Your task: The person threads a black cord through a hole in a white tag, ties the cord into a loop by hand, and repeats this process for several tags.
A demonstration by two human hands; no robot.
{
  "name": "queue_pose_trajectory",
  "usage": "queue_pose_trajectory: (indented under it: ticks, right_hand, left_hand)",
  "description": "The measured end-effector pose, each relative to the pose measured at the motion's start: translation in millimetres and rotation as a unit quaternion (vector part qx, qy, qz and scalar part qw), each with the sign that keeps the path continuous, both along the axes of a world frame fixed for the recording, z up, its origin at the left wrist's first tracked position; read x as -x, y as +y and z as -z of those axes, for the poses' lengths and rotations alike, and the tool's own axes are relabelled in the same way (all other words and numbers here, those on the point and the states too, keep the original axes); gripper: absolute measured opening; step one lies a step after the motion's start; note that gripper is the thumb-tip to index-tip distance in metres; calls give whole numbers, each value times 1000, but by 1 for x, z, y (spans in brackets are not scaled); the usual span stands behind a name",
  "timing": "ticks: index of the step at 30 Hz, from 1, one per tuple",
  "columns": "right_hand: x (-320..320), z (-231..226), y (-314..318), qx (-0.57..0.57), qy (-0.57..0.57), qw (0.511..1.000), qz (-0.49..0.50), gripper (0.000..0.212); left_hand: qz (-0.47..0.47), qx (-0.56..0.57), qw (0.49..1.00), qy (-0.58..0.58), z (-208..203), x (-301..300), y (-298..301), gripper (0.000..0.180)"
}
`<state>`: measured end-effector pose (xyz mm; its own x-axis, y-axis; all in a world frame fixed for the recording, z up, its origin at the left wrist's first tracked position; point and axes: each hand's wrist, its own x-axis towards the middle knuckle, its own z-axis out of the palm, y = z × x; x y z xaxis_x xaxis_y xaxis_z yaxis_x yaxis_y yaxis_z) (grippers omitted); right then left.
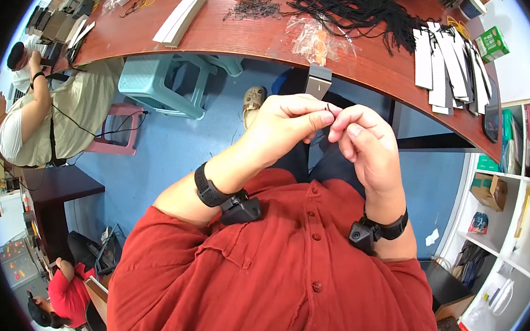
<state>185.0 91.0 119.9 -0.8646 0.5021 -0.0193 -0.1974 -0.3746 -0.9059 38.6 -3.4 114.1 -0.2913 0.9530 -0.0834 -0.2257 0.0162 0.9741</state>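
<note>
At twelve o'clock from the wearer's chest (285, 229), just short of the table's edge, the left hand (290, 121) pinches a small dark piece (329, 111) between thumb and forefinger, while the right hand (369, 142) is close beside it, fingers curled; whether the right also grips the piece cannot be told. This one piece looks part-way through its handling, held up off the table with both hands at it. Beyond, on the red-brown table (378, 65), much seems left: a tangled heap of black cords (352, 7) at twelve o'clock and a scatter of small dark bits (252, 8) between eleven and twelve lie loose. At one o'clock, white strips (424, 58) with dark pieces among them could be finished or waiting; the view does not settle which. A neat white stack (180, 19) at eleven o'clock lies well apart from both hands, equally uncertain. How many pieces are done cannot be told.
</note>
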Motion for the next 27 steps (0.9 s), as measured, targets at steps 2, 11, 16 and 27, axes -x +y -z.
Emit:
queue_pose_trajectory:
  ticks: [2, 11, 16, 27]
  right_hand:
    - [0, 1, -1, 7, 0, 1000, -1, 13]
    - [6, 3, -3, 103, -42, 994, -11, 22]
    - [6, 11, -2, 86, -58, 995, -7, 17]
    - [0, 10, -2, -4, -96, 995, 20, 15]
  left_hand:
    - [1, 6, 1000, -14, -1, 0, -2, 16]
    - [-72, -112, 975, 179, 16, -2, 2, 11]
    - [-74, -83, 985, 128, 10, 0, 4, 12]
    - [-136, -50, 715, 684, -6, 139, 73, 11]
